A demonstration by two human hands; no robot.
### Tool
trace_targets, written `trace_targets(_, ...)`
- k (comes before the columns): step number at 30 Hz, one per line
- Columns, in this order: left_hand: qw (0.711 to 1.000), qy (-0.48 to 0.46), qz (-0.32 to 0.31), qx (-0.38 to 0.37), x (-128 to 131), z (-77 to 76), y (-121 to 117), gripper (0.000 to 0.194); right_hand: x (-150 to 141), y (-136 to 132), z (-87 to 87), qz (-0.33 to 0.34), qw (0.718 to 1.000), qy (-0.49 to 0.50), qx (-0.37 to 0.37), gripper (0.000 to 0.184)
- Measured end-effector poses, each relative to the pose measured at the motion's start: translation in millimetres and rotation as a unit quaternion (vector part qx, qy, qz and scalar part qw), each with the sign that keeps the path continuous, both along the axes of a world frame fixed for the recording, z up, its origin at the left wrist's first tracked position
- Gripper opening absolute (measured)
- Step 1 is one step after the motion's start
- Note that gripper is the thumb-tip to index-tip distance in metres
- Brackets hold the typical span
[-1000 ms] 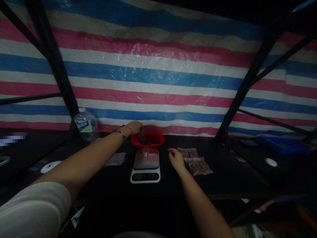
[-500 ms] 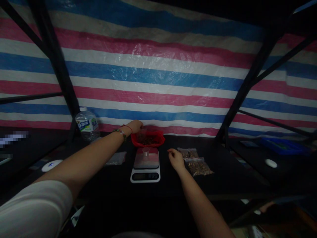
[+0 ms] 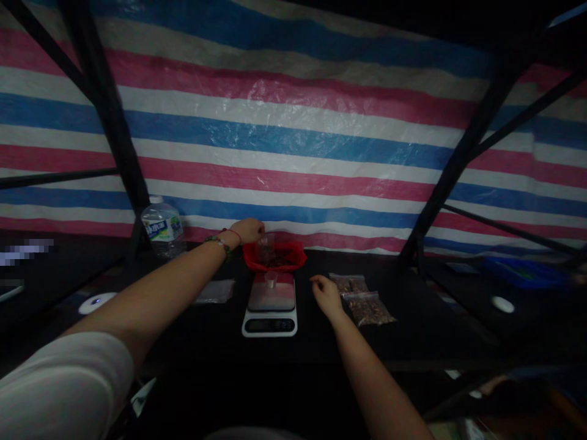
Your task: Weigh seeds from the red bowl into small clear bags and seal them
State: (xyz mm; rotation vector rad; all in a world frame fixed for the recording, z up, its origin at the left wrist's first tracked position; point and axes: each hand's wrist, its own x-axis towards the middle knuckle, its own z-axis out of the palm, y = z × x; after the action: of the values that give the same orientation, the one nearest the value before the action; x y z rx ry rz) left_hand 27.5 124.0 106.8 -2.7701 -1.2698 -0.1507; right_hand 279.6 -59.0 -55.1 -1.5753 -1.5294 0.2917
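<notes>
My left hand (image 3: 250, 230) reaches over the red bag-lined bowl (image 3: 297, 259), its fingers pinching what looks like a clear plastic cup (image 3: 266, 247). Small dark brown pieces (image 3: 279, 260) lie in the bowl, and the cup hangs just above them. In front of the bowl, a white kitchen scale (image 3: 271, 305) carries a small clear cup (image 3: 271, 280) on its plate. To the right of the scale, my right hand (image 3: 326, 294) rests low by the tabletop with curled fingers, and nothing shows in it. Beside it lie filled clear bags (image 3: 369, 308) of brown pieces.
Flat clear plastic bags (image 3: 215, 291) lie left of the scale, under my left forearm. A large water bottle (image 3: 164, 227) stands at the back left, and a round white device (image 3: 97, 302) sits nearer. Black frame posts (image 3: 117, 140) and a striped sheet (image 3: 284, 153) bound the table.
My left hand has risen slightly, and the clear cup now shows higher above the brown pieces. My right hand has stayed in place.
</notes>
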Motion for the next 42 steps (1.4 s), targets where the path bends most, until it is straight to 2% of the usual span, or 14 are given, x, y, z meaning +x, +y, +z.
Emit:
trace_targets(2, 1.0, -0.001, 0.003, -0.003, 0, -0.5, 1, 0.032, 0, 0, 0.4, -0.001, 1.0, -0.001, 0.003, 0.031)
trace_targets(5, 0.998, -0.043, 0.016, 0.03, 1, -2.0, 1, 0.032, 0, 0, -0.1, -0.002, 1.0, 0.0, 0.004, 0.032)
trace_targets(11, 0.998, -0.048, 0.003, 0.049, 3, -5.9, 1, 0.032, 2, 1, -4.6, 0.002, 1.0, -0.004, -0.003, 0.032)
trace_targets(17, 0.993, -0.07, -0.097, 0.021, 5, -5.1, -7, 0.032, 3, 3, -7.3, 0.01, 1.0, -0.006, -0.001, 0.032)
trace_targets(24, 0.982, -0.156, -0.103, -0.016, 0, -5.6, -14, 0.035, 2, 1, -5.8, 0.013, 1.0, -0.015, -0.016, 0.031)
trace_targets(26, 0.972, -0.211, -0.104, -0.021, -6, -4.4, -15, 0.033, 2, 2, -6.7, 0.014, 1.0, -0.016, -0.014, 0.031)
trace_targets(28, 0.952, -0.294, -0.078, -0.022, -16, -2.1, -19, 0.03, 2, 3, -8.1, 0.016, 1.0, -0.014, -0.012, 0.031)
trace_targets(30, 0.917, -0.395, -0.031, -0.038, -31, -0.1, -26, 0.033, 3, 4, -9.3, 0.018, 1.0, -0.015, -0.006, 0.031)
trace_targets(32, 0.865, -0.496, 0.019, -0.077, -49, -1.8, -38, 0.039, 3, 5, -10.1, 0.02, 1.0, -0.019, -0.001, 0.031)
trace_targets(35, 0.784, -0.592, 0.072, -0.174, -82, -18.9, -61, 0.042, 4, 6, -10.7, 0.019, 0.999, -0.033, 0.018, 0.03)
trace_targets(37, 0.769, -0.583, 0.103, -0.24, -103, -42.1, -74, 0.044, 5, 7, -10.8, 0.018, 0.998, -0.042, 0.032, 0.029)
trace_targets(39, 0.797, -0.53, 0.154, -0.244, -123, -71.2, -83, 0.044, 6, 6, -10.9, 0.02, 0.998, -0.047, 0.041, 0.028)
trace_targets(42, 0.894, -0.354, 0.219, -0.166, -143, -111.4, -86, 0.039, 6, 5, -11.3, 0.017, 0.998, -0.051, 0.041, 0.027)
